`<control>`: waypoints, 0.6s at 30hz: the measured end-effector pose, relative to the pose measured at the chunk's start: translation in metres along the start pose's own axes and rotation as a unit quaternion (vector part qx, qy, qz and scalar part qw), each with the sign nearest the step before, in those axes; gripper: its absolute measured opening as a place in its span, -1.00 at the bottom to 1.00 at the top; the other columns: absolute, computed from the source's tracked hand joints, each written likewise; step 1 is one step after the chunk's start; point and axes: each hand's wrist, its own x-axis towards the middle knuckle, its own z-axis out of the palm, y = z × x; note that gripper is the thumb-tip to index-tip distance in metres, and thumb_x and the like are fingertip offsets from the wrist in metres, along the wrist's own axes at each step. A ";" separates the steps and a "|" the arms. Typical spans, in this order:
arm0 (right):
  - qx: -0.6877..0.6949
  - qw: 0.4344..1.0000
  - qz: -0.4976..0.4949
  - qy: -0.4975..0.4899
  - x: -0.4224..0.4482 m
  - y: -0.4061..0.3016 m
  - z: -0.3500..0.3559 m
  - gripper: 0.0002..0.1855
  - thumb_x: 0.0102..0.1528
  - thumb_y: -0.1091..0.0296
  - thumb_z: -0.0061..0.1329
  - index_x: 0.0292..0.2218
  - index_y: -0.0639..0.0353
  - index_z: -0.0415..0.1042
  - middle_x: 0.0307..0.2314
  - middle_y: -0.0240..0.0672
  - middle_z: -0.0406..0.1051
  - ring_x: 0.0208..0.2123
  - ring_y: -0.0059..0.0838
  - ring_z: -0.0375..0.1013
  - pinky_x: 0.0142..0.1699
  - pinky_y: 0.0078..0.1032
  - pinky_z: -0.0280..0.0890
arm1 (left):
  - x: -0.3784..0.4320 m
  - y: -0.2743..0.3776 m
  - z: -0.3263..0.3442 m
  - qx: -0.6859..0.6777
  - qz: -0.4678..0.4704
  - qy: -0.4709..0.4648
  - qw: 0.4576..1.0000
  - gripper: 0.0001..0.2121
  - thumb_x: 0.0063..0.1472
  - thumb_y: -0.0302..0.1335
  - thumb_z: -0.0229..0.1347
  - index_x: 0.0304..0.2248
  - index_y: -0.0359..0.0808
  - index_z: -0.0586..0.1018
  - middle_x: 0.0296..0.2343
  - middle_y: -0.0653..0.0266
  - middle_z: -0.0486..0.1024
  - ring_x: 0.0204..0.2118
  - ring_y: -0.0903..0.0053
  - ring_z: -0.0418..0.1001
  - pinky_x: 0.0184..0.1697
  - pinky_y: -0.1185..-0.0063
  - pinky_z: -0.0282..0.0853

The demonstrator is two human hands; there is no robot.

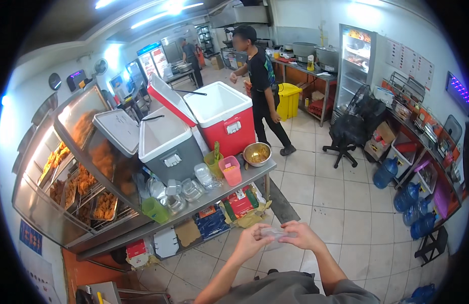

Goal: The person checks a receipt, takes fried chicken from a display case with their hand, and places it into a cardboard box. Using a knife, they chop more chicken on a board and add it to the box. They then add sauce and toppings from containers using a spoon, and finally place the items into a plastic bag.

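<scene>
Both my hands are raised over the tiled floor, in front of my grey shirt. My left hand (pixel 252 242) pinches one side of a clear plastic bag (pixel 274 235), and my right hand (pixel 301 236) grips the other side. The thin film hangs slightly below the fingers; whether anything is inside it I cannot tell. Beyond them runs a metal counter (pixel 215 193). On its near end stand a pink plastic container (pixel 230 173), a yellow-green container (pixel 213 164) and a metal bowl (pixel 257 154) with yellowish food in it.
A red cooler (pixel 228 131) and a grey cooler (pixel 172 152), lids raised, sit on the counter beside clear plastic tubs (pixel 192 189). At left, a glass warming cabinet (pixel 78 163) holds fried food. A person (pixel 259 83) stands behind the coolers. Blue water bottles (pixel 385 173) line the right.
</scene>
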 end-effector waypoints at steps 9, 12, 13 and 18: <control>0.050 0.995 0.055 0.061 0.002 0.005 -0.002 -0.74 -0.10 0.27 0.23 -0.43 0.24 0.50 -0.44 -0.21 0.49 -0.30 -0.40 0.44 -0.17 -0.47 0.29 | -0.009 -0.059 0.003 -0.240 -0.109 0.006 0.964 -0.81 0.18 -0.52 0.12 -0.22 -0.43 0.53 -0.36 0.24 0.54 -0.33 0.58 0.50 -0.25 0.59 0.44; 0.130 0.982 0.119 0.069 0.006 0.001 0.005 -0.75 -0.09 0.29 0.22 -0.45 0.27 0.49 -0.50 -0.31 0.49 -0.42 -0.57 0.41 -0.27 -0.56 0.28 | -0.009 -0.050 0.010 -0.295 -0.121 0.035 0.947 -0.81 0.20 -0.51 0.10 -0.22 -0.44 0.53 -0.36 0.23 0.53 -0.29 0.56 0.50 -0.24 0.57 0.45; 0.164 0.974 0.140 0.064 0.006 -0.001 0.006 -0.75 -0.09 0.29 0.23 -0.45 0.28 0.49 -0.52 -0.35 0.49 -0.46 -0.63 0.39 -0.31 -0.59 0.28 | -0.008 -0.042 0.014 -0.322 -0.131 0.048 0.936 -0.80 0.20 -0.51 0.10 -0.21 -0.45 0.53 -0.33 0.21 0.53 -0.27 0.55 0.50 -0.23 0.56 0.45; 0.092 0.987 0.127 0.041 0.006 0.002 0.011 -0.75 -0.09 0.32 0.22 -0.43 0.28 0.48 -0.57 -0.40 0.47 -0.50 -0.67 0.37 -0.33 -0.63 0.27 | -0.011 -0.040 0.018 -0.281 -0.115 0.045 0.952 -0.79 0.20 -0.49 0.11 -0.23 -0.48 0.55 -0.28 0.15 0.54 -0.24 0.53 0.50 -0.18 0.58 0.45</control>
